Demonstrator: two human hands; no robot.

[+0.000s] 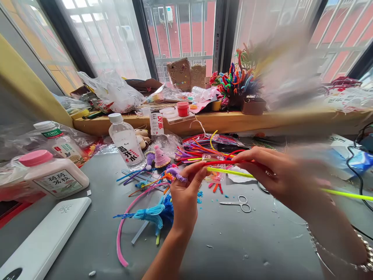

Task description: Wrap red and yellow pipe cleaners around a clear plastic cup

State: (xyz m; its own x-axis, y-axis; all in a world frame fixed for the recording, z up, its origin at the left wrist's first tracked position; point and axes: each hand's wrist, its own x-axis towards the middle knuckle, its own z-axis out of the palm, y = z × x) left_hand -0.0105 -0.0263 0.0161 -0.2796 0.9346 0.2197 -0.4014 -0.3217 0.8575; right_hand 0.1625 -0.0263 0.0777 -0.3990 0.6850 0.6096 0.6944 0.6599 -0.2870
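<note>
I've got 2 pipe cleaners, a red pipe cleaner (224,162) over a yellow-green pipe cleaner (230,172), held level above the tabletop (233,241). My left hand (185,194) pinches their near ends together, and my right hand (274,175) pinches further along, keeping them parallel. Small scissors (240,203) lie just below, with a water bottle (126,142) further left.

Bare grey table (247,245) lies open across the lower middle and lower right of the frame — only small scissors (239,203) sit there. Left is crowded: bottles (126,142), a white slab (43,237) (lower left corner), a pink loop (124,229). Pipe cleaners (201,149) clutter the centre.
</note>
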